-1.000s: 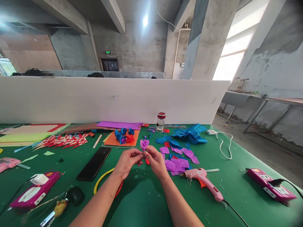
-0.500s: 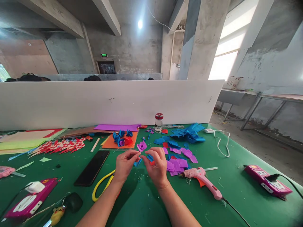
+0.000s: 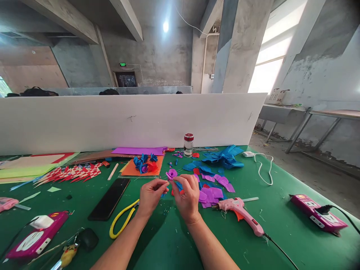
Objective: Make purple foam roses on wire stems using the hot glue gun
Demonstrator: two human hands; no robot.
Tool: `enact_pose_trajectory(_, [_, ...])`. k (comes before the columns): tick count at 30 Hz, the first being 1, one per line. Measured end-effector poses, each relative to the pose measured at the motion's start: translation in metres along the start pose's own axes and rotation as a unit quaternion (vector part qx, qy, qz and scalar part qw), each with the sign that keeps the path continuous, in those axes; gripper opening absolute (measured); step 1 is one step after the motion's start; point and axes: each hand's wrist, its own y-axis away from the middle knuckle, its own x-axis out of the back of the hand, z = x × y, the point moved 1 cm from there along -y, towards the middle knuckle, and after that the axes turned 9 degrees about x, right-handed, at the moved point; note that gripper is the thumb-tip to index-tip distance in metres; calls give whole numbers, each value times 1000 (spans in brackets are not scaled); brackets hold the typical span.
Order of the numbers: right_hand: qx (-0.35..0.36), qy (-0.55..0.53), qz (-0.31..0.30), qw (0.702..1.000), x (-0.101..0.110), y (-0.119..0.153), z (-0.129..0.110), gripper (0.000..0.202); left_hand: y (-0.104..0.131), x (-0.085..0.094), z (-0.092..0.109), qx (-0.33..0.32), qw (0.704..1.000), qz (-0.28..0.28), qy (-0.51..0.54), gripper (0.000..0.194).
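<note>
A small purple paper flower (image 3: 171,174) stands just above the meeting fingertips of both hands. My left hand (image 3: 153,195) is closed in a pinch at the flower's base, where a thin stem or wire seems to be. My right hand (image 3: 186,197) pinches at the same spot from the other side. Purple paper petals (image 3: 209,195) lie right of my right hand, over some blue pieces. Behind the hands, an orange sheet (image 3: 132,168) bears blue, red and purple paper flowers (image 3: 144,164). Yellow-handled scissors or pliers (image 3: 119,221) rest beside my left wrist.
A pink glue gun (image 3: 242,212) lies to the right, its cord trailing frontward. Left are a black phone (image 3: 109,199) and a magenta power strip (image 3: 39,236). A red-lidded jar (image 3: 188,145) and blue paper (image 3: 225,158) stand before the white partition (image 3: 135,122).
The purple flower has shifted slightly right and now sits over the fingertips. My hands have hardly moved, and both remain pinched together.
</note>
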Motion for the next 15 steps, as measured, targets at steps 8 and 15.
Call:
enact_pose_trajectory(8, [-14, -17, -27, 999, 4, 0, -1, 10, -2, 4, -8, -11, 1000, 4, -3, 10])
enact_pose_trajectory(15, [-58, -76, -12, 995, 8, 1, -1, 9, -4, 7, -6, -26, 999, 24, 36, 8])
